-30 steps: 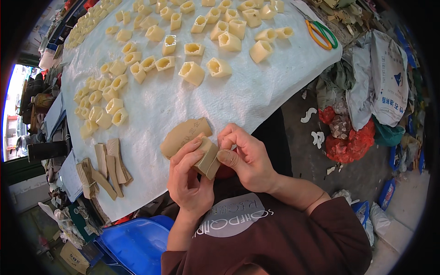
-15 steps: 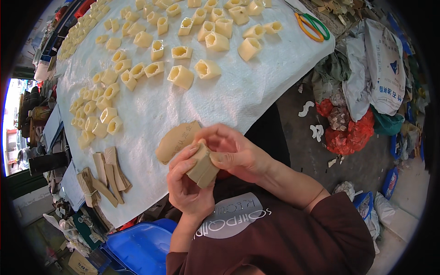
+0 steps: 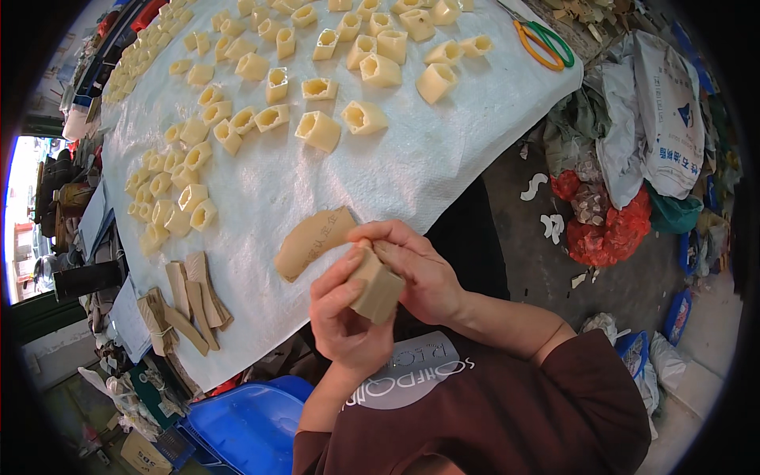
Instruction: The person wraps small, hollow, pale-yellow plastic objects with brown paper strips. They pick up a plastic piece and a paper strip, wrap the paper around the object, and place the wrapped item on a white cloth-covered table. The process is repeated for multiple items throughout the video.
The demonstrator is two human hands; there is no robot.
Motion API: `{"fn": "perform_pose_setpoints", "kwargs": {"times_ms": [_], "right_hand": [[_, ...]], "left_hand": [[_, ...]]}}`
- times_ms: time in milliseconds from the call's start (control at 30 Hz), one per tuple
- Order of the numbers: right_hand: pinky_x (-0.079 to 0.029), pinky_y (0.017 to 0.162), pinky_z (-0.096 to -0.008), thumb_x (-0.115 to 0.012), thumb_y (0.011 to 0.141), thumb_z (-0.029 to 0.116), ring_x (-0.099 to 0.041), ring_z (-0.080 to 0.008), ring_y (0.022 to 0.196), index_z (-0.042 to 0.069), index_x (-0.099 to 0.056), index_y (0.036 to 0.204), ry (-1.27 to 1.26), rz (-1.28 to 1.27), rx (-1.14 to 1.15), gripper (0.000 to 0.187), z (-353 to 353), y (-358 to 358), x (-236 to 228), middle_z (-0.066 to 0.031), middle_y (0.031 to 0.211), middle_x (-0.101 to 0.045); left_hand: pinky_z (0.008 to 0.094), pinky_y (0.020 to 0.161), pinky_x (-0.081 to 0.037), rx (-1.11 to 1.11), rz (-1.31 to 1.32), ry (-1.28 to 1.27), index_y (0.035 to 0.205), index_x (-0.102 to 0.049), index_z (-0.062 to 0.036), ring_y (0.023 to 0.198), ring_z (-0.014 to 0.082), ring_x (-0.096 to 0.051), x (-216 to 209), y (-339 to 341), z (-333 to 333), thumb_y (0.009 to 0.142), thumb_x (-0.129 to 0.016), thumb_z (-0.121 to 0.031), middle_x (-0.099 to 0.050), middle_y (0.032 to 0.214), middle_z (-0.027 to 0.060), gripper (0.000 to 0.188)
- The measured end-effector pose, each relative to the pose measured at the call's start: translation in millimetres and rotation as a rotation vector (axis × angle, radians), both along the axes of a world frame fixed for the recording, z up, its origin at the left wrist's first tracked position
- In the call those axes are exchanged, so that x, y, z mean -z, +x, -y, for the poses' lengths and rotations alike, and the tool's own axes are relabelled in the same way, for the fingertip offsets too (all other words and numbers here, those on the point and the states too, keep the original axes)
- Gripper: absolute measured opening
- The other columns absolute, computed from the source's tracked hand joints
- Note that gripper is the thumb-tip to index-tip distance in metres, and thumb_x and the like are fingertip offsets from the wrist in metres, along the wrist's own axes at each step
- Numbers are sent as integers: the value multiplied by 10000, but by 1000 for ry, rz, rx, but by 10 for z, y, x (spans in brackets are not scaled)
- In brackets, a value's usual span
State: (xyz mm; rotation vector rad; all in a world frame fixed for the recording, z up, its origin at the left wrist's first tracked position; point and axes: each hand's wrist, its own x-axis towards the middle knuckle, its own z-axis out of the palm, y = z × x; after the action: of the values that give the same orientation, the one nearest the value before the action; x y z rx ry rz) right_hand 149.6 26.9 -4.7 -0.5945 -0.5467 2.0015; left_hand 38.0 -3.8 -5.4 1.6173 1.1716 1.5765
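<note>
My left hand (image 3: pixel 342 326) grips a small tan, angular cardboard-covered block (image 3: pixel 377 294) from its left side, in front of my chest. Closed against the top and right of the same block is my right hand (image 3: pixel 427 275), with thumb and forefinger together at its upper end. What lies between those fingertips is hidden. Just beyond the hands, a curved flat piece of tan cardboard (image 3: pixel 313 242) with dark print rests on the white woven sheet (image 3: pixel 269 293). To the left lie several narrow curved cardboard strips (image 3: pixel 194 299), some tied in a bundle (image 3: pixel 158 321).
Many pale yellow hollow blocks (image 3: pixel 318 131) stand across the sheet's far and left parts. Scissors (image 3: pixel 545 43) with orange and green handles lie at the far right corner. Right of the table are red bags (image 3: pixel 608 233) and a white sack (image 3: pixel 669 119); a blue plastic chair (image 3: pixel 245 423) is lower left.
Both hands and the block have shifted slightly right and nearer my chest. The block has turned, showing a different face. My right thumb has moved behind it. The whole view has shifted slightly.
</note>
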Motion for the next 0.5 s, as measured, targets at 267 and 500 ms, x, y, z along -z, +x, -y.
{"fn": "perform_pose_setpoints", "kwargs": {"times_ms": [267, 500], "right_hand": [[-408, 819, -239, -438, 928, 221, -488, -97, 950, -11, -435, 1239, 288, 369, -49, 388, -89, 160, -136, -70, 1062, -525], [-419, 766, -208, -472, 901, 122, -500, -65, 881, -26, -481, 1174, 203, 342, -87, 311, -84, 128, -136, -44, 1013, -540]], "left_hand": [[412, 935, -429, -53, -41, 73, 1039, -377, -65, 1154, 345, -458, 53, -60, -184, 665, -677, 101, -445, 1203, 206, 507], [449, 963, -401, 26, -8, 55, 1048, -339, -101, 1184, 379, -429, 124, -62, -162, 700, -637, 131, -422, 1258, 231, 513]]}}
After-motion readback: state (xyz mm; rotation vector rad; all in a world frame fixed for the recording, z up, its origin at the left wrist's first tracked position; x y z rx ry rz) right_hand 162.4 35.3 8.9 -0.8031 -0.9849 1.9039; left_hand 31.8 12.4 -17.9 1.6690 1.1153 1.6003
